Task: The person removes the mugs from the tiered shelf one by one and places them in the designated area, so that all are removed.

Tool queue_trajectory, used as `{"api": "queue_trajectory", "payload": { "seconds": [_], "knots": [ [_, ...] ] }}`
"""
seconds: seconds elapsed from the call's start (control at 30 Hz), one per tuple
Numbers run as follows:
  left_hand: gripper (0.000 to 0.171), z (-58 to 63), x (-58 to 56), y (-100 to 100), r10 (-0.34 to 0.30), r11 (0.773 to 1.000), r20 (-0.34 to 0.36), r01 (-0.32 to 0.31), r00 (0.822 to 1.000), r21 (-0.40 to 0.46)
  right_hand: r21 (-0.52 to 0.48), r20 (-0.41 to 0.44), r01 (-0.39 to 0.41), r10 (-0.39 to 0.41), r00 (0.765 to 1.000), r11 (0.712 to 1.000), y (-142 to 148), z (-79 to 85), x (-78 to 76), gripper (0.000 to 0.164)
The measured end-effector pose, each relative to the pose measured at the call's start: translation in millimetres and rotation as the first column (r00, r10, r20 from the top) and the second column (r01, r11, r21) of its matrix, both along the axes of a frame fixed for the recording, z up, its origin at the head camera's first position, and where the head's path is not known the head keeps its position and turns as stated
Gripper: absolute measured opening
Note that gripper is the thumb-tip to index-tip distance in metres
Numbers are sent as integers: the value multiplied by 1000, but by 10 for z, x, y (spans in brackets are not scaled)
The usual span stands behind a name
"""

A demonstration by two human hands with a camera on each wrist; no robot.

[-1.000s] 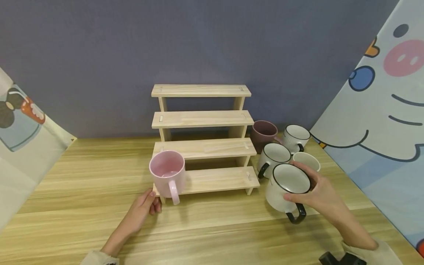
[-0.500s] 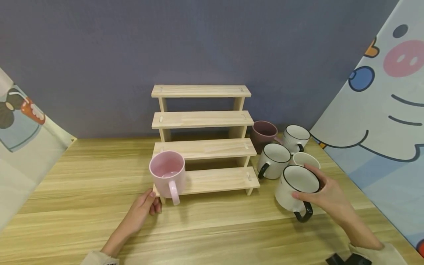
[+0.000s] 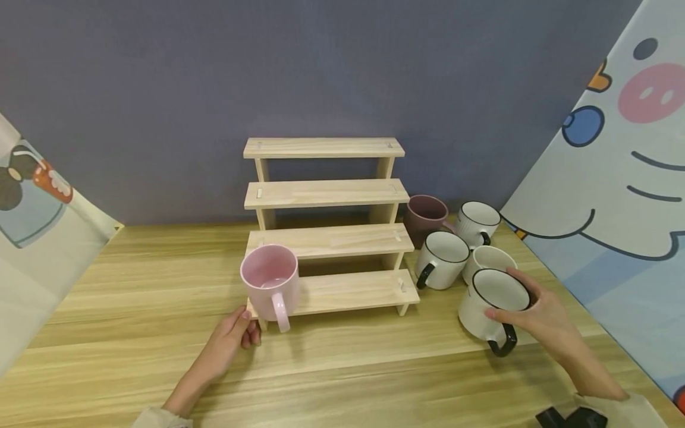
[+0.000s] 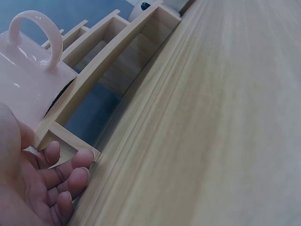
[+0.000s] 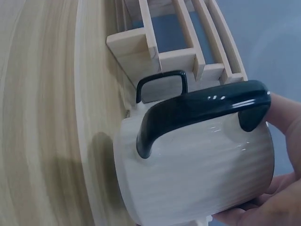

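Observation:
My right hand [image 3: 543, 315] grips a white mug [image 3: 484, 315] with a black rim and black handle by its upper sides. Its handle [image 5: 202, 110] points toward me. A four-tier wooden display stand [image 3: 342, 291] stands in the middle. On the left end of its lowest step sits a pink mug [image 3: 273, 291], upright, handle facing forward. My left hand [image 3: 230, 333] pinches the front left corner of that step, its thumb at the edge and its fingers [image 4: 77, 181] curled below, beside the stand's leg [image 4: 70, 136].
Right of the stand are a dark purple mug [image 3: 423, 223], two more white mugs with black handles [image 3: 440, 270] [image 3: 478, 220] and a pale cup [image 3: 471, 267], close behind the held mug. A grey wall [image 3: 321, 71] rises behind the wooden table [image 3: 342, 380].
My right hand has moved right with the white mug, step by step, and more of the pale cup behind now shows. The left hand, stand and pink mug stay put.

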State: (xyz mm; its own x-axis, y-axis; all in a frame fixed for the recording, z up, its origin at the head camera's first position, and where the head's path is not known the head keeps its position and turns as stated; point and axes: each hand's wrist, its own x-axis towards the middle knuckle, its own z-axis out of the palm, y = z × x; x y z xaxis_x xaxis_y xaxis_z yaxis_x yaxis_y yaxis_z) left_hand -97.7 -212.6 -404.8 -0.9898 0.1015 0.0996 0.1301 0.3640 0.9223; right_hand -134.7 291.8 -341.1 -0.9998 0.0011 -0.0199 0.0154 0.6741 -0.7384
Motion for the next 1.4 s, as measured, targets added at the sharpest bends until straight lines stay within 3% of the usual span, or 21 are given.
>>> {"api": "queue_trajectory", "payload": {
  "seconds": [0.2,0.67,0.93,1.2,1.4],
  "knots": [
    [33,23,5,7,7,1000,5,-7,1000,2,18,1,17,-17,1000,1000,81,-48,-45,97],
    [33,23,-5,20,-3,1000,-3,3,1000,2,-54,-37,23,-25,999,998,267,-160,-80,93],
    [33,21,-15,15,16,1000,15,-16,1000,2,-8,-35,63,-64,997,998,363,-159,-60,93],
    [33,15,-4,5,16,1000,27,-16,999,2,-83,-43,100,-104,994,992,497,-186,-72,89],
    [33,17,5,5,11,1000,23,-11,1000,-2,-31,-46,122,-124,991,992,610,-201,-65,90]
  ]
}}
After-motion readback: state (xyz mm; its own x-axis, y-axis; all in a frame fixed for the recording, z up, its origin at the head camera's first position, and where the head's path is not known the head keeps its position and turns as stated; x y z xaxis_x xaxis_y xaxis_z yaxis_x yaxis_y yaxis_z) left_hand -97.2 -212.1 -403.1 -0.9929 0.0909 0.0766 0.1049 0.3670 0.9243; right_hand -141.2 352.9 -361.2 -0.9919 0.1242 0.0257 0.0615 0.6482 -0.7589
